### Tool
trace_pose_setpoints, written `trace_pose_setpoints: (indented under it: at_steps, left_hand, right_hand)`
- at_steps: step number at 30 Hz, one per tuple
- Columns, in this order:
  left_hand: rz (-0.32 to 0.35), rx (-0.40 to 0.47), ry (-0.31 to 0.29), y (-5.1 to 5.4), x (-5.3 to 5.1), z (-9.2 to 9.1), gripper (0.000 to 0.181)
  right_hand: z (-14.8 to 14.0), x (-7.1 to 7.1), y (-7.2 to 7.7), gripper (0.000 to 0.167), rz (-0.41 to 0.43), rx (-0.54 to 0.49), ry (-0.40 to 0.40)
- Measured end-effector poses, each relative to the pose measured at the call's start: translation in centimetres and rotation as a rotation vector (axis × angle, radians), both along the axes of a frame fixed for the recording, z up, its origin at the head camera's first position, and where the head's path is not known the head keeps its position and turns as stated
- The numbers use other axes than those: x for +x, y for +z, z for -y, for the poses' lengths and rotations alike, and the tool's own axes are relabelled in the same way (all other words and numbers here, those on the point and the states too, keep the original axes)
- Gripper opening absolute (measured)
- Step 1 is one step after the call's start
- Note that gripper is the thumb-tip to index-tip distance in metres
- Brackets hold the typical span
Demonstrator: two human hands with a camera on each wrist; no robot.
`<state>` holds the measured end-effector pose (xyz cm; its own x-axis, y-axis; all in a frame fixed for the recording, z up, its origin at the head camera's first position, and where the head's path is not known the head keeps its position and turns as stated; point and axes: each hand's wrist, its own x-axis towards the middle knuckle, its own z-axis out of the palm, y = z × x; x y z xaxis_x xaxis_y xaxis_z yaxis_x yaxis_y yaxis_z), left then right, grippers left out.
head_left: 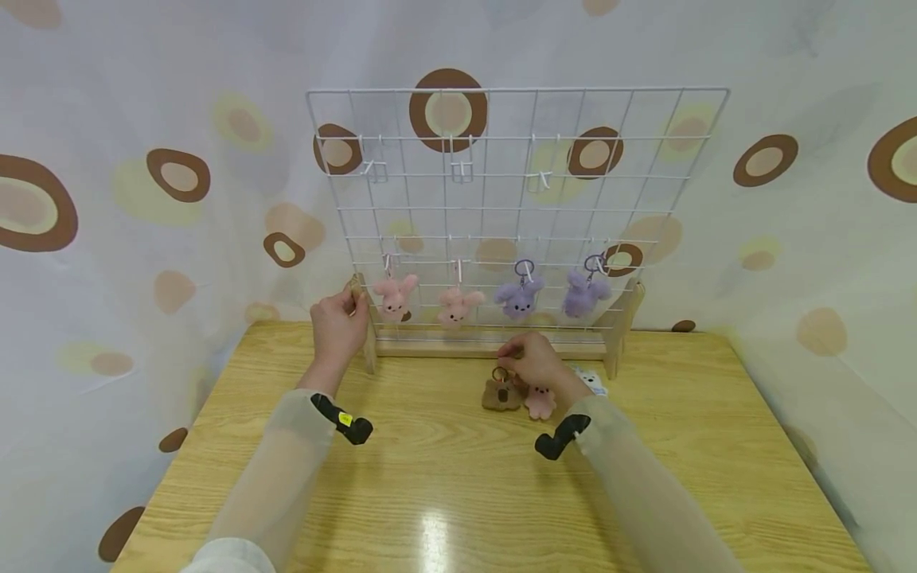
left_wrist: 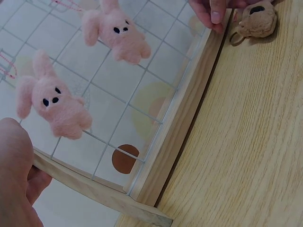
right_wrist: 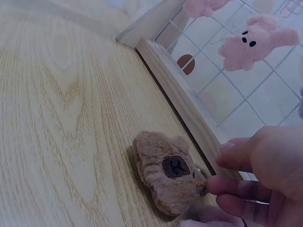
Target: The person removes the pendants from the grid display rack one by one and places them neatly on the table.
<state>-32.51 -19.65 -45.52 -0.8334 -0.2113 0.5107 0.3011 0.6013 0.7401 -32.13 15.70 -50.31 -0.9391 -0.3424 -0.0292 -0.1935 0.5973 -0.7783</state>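
Note:
My left hand [head_left: 340, 322] grips the wooden side post [head_left: 370, 342] of a white wire grid rack [head_left: 494, 211], fingertips curled round its upper end. My right hand [head_left: 539, 362] is low by the rack's base, its thumb apart from its fingers. Just below those fingers lies a brown plush keychain [right_wrist: 168, 172] with a dark muzzle, flat on the table; a fingertip touches or nearly touches its edge. Its ring [left_wrist: 235, 38] shows in the left wrist view. A pink plush keychain [head_left: 540, 403] lies beside it, partly under my right wrist.
Two pink bunny plush keychains [head_left: 395, 298] and two purple ones [head_left: 519, 299] hang from hooks on the rack's lower part. Several white hooks [head_left: 462, 170] higher up carry nothing. A white and blue plush [head_left: 591, 380] lies behind my right wrist. The wooden table [head_left: 401, 477] extends toward me.

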Motion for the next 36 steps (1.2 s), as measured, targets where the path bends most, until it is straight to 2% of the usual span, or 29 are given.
trace_pose_setpoints:
  at_steps: [6, 16, 25, 36]
  left_hand:
    - [0.016, -0.008, 0.011, 0.2, 0.2, -0.1, 0.02]
    - [0.041, 0.008, 0.005, 0.0, 0.1, 0.0, 0.019]
    - [0.036, 0.013, 0.007, 0.2, 0.3, -0.1, 0.02]
    - [0.029, 0.004, 0.005, 0.1, 0.3, -0.1, 0.021]
  right_hand:
    - [-0.1, 0.4, 0.4, 0.018, 0.037, -0.06, -0.012]
    - [-1.4, 1.9, 1.6, 0.026, 0.128, -0.196, -0.083]
    - [-3.0, 3.2, 3.0, 0.027, 0.039, -0.222, -0.094]
    - [-4.9, 4.2, 4.9, 0.027, 0.03, -0.214, -0.104]
